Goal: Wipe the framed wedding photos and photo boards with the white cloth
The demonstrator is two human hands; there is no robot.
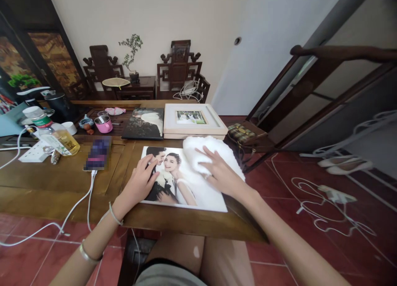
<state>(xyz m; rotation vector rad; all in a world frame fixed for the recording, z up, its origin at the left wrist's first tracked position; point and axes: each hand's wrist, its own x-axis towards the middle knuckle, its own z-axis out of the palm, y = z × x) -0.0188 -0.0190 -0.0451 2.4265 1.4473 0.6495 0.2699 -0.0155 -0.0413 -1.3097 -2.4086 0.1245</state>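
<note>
Directly under left fingers [151, 167] lies the photo [176, 180]; under right fingers [208, 152], cloth [226, 149].

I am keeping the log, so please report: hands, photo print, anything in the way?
Left hand on photo print. Right hand on white fluffy cloth. Photo print flat on table. White fluffy cloth covering its far right corner.

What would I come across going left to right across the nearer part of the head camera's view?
Bottle → phone → left hand → right hand, spread on a fluffy white cloth → white shoes past the table.
</note>
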